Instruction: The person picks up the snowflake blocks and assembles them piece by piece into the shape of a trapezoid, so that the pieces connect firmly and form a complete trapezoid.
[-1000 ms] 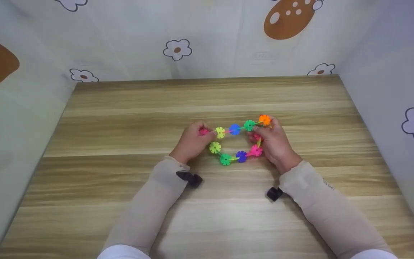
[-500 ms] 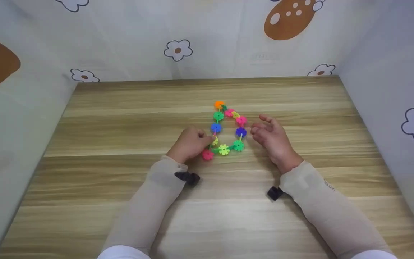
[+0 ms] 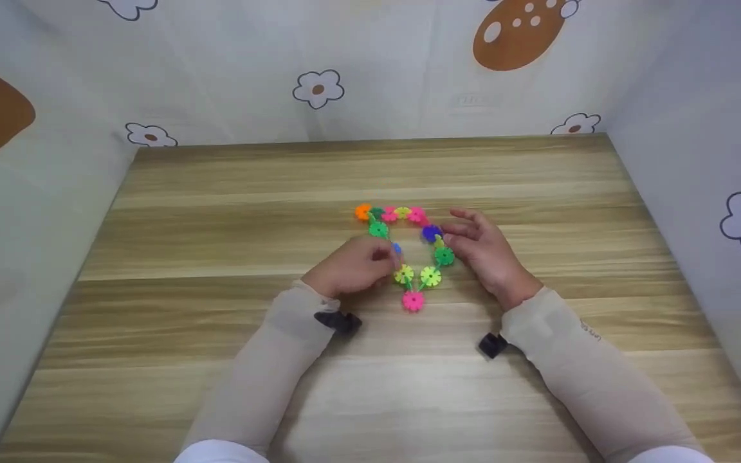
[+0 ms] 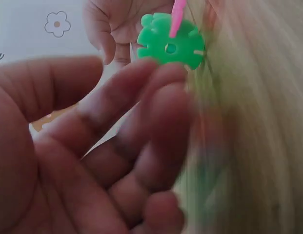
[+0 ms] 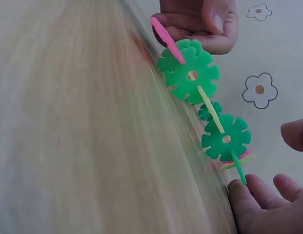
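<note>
A closed loop of colourful notched plastic discs, snowflake building pieces slotted edge to edge, lies on the table between the hands. Its pink disc (image 3: 413, 301) is nearest the person, and the orange disc (image 3: 363, 212) sits at the far left corner. My left hand (image 3: 354, 265) is beside the loop's left side, partly covering the blue disc (image 3: 397, 249). In the left wrist view its thumb stands apart from the loosely bent fingers, near a green disc (image 4: 171, 46). My right hand (image 3: 489, 257) is at the right side by the dark blue disc (image 3: 431, 233), thumb and fingers apart, gripping nothing.
The wood-grain table (image 3: 216, 212) is bordered by pale panels (image 3: 383, 77) printed with flowers at the back and sides. Small black camera mounts (image 3: 491, 346) are strapped at both wrists, low over the tabletop.
Both hands held the loop raised at first; the right let go and the loop came down. It has since turned, its orange corner swinging left, and the left hand has released its pinch.
</note>
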A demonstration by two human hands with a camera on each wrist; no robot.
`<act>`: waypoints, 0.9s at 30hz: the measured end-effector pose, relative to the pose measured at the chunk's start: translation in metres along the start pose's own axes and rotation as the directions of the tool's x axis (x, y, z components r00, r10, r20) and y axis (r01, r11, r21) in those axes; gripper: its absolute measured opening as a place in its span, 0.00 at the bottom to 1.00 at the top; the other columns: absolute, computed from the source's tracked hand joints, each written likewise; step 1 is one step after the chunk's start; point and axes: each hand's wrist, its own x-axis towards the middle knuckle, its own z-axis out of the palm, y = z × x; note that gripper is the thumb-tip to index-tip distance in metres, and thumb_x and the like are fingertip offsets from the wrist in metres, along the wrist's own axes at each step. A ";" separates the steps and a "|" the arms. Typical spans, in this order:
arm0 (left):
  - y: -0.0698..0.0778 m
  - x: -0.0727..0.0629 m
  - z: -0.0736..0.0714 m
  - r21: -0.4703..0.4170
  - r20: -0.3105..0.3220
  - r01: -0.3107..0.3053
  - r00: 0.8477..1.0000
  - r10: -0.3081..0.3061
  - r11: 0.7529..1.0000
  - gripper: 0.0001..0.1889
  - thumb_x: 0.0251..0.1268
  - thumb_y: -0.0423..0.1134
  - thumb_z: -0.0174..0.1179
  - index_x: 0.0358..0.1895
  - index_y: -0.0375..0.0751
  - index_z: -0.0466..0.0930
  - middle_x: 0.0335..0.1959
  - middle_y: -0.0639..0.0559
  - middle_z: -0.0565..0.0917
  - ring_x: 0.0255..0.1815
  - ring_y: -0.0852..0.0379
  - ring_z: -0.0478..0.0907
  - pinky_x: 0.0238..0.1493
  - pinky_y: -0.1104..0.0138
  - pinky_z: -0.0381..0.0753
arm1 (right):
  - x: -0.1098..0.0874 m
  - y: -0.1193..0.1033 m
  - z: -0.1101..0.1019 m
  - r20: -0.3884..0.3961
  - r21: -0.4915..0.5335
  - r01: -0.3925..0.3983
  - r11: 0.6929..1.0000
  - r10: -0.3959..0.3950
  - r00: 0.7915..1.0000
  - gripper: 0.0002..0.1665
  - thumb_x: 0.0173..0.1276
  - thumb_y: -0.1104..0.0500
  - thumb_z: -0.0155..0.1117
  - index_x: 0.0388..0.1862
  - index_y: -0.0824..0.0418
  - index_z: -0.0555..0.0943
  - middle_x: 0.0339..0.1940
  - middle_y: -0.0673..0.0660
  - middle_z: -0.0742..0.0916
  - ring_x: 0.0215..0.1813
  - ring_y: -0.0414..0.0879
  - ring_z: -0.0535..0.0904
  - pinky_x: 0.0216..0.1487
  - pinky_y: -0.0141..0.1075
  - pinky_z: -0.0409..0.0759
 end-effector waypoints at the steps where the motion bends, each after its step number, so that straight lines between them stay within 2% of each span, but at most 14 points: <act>1: 0.000 0.000 -0.001 -0.011 -0.074 -0.008 0.997 0.007 1.000 0.09 0.76 0.38 0.59 0.44 0.38 0.86 0.35 0.50 0.84 0.34 0.57 0.75 0.38 0.65 0.76 | 0.000 -0.001 0.000 -0.012 -0.028 -0.001 1.000 0.000 1.000 0.37 0.76 0.63 0.63 0.80 0.64 0.64 0.72 0.67 0.80 0.72 0.56 0.77 0.58 0.31 0.81; 2: -0.001 0.001 -0.002 -0.021 -0.151 -0.012 0.988 0.009 1.000 0.09 0.76 0.38 0.59 0.47 0.37 0.85 0.38 0.49 0.83 0.34 0.57 0.74 0.38 0.65 0.75 | -0.001 -0.002 0.000 -0.023 -0.063 -0.006 0.998 0.005 1.000 0.36 0.76 0.62 0.64 0.79 0.64 0.65 0.71 0.66 0.80 0.71 0.56 0.77 0.58 0.31 0.81; 4: -0.003 0.003 -0.004 -0.047 -0.283 -0.017 0.959 0.003 0.999 0.12 0.76 0.37 0.59 0.56 0.38 0.83 0.48 0.46 0.81 0.37 0.55 0.72 0.40 0.63 0.73 | -0.002 -0.003 -0.001 -0.040 -0.141 -0.025 0.990 0.019 0.999 0.35 0.75 0.60 0.66 0.77 0.63 0.68 0.70 0.65 0.80 0.70 0.56 0.77 0.58 0.35 0.81; 6: -0.006 0.005 -0.006 -0.070 -0.349 -0.006 0.937 -0.019 0.998 0.19 0.76 0.37 0.59 0.67 0.39 0.78 0.58 0.43 0.77 0.39 0.52 0.72 0.42 0.60 0.74 | -0.003 -0.003 -0.001 -0.034 -0.209 -0.036 0.977 0.029 0.999 0.35 0.74 0.58 0.67 0.76 0.62 0.69 0.69 0.64 0.80 0.70 0.56 0.77 0.60 0.39 0.81; 7: -0.007 0.005 -0.007 -0.073 -0.358 0.008 0.933 -0.033 0.997 0.23 0.76 0.37 0.59 0.71 0.41 0.75 0.64 0.43 0.74 0.40 0.50 0.72 0.43 0.58 0.75 | -0.004 -0.003 -0.001 -0.024 -0.237 -0.037 0.971 0.032 0.999 0.35 0.73 0.58 0.68 0.76 0.62 0.70 0.69 0.64 0.81 0.70 0.56 0.77 0.61 0.41 0.80; 9: -0.009 0.006 -0.008 -0.050 -0.346 0.042 0.937 -0.056 0.998 0.28 0.77 0.38 0.59 0.77 0.44 0.70 0.74 0.43 0.67 0.54 0.46 0.76 0.56 0.54 0.78 | -0.005 -0.003 -0.001 -0.001 -0.276 -0.031 0.961 0.032 0.999 0.35 0.72 0.59 0.69 0.75 0.62 0.71 0.68 0.64 0.82 0.69 0.57 0.78 0.64 0.44 0.79; 10: -0.010 0.007 -0.009 -0.038 -0.330 0.058 0.942 -0.067 0.998 0.30 0.77 0.39 0.59 0.79 0.45 0.67 0.78 0.43 0.63 0.63 0.44 0.74 0.64 0.51 0.76 | -0.005 -0.002 -0.001 0.011 -0.287 -0.025 0.958 0.029 1.000 0.35 0.72 0.59 0.69 0.75 0.62 0.71 0.68 0.64 0.82 0.69 0.57 0.79 0.65 0.45 0.79; 12: -0.012 0.008 -0.009 -0.021 -0.298 0.080 0.951 -0.083 0.997 0.32 0.77 0.40 0.59 0.81 0.47 0.64 0.83 0.42 0.56 0.77 0.40 0.65 0.77 0.46 0.67 | -0.006 -0.002 -0.001 0.026 -0.303 -0.014 0.953 0.023 0.999 0.35 0.71 0.60 0.70 0.74 0.62 0.72 0.67 0.64 0.84 0.68 0.57 0.80 0.64 0.45 0.80; 14: -0.015 0.008 -0.010 -0.007 -0.281 0.098 0.955 -0.096 0.995 0.33 0.77 0.41 0.59 0.82 0.47 0.62 0.85 0.41 0.52 0.85 0.40 0.52 0.83 0.45 0.55 | -0.006 -0.002 0.000 0.029 -0.317 -0.006 0.948 0.016 0.999 0.34 0.70 0.62 0.70 0.73 0.63 0.73 0.65 0.64 0.85 0.66 0.56 0.81 0.61 0.42 0.81; 18: -0.018 0.009 -0.012 -0.018 -0.293 0.114 0.949 -0.114 0.993 0.34 0.77 0.42 0.60 0.83 0.47 0.62 0.86 0.40 0.50 0.86 0.38 0.51 0.83 0.44 0.54 | -0.007 -0.002 0.002 0.033 -0.333 0.013 0.943 -0.003 0.999 0.30 0.69 0.66 0.68 0.69 0.65 0.75 0.60 0.65 0.87 0.61 0.54 0.83 0.54 0.34 0.81; 22: -0.021 0.009 -0.014 -0.007 -0.305 0.143 0.942 -0.138 0.990 0.34 0.77 0.42 0.60 0.83 0.49 0.61 0.86 0.42 0.51 0.86 0.39 0.51 0.84 0.44 0.53 | -0.006 -0.001 0.003 0.041 -0.342 0.038 0.939 -0.026 0.999 0.24 0.69 0.70 0.66 0.65 0.67 0.78 0.55 0.65 0.88 0.56 0.53 0.83 0.51 0.31 0.80; 24: -0.022 0.009 -0.015 0.019 -0.300 0.158 0.943 -0.145 0.987 0.34 0.77 0.41 0.60 0.83 0.48 0.62 0.85 0.43 0.55 0.85 0.41 0.55 0.83 0.45 0.55 | -0.006 -0.001 0.003 0.037 -0.351 0.041 0.935 -0.030 0.999 0.23 0.70 0.71 0.65 0.63 0.66 0.79 0.53 0.64 0.88 0.55 0.52 0.83 0.50 0.31 0.79; 27: -0.023 0.009 -0.016 0.052 -0.292 0.182 0.943 -0.160 0.982 0.34 0.75 0.39 0.61 0.82 0.47 0.64 0.80 0.42 0.63 0.76 0.43 0.66 0.78 0.49 0.66 | -0.005 0.000 0.002 0.033 -0.360 0.037 0.932 -0.027 0.999 0.21 0.71 0.70 0.65 0.63 0.65 0.80 0.53 0.63 0.89 0.56 0.51 0.83 0.51 0.32 0.79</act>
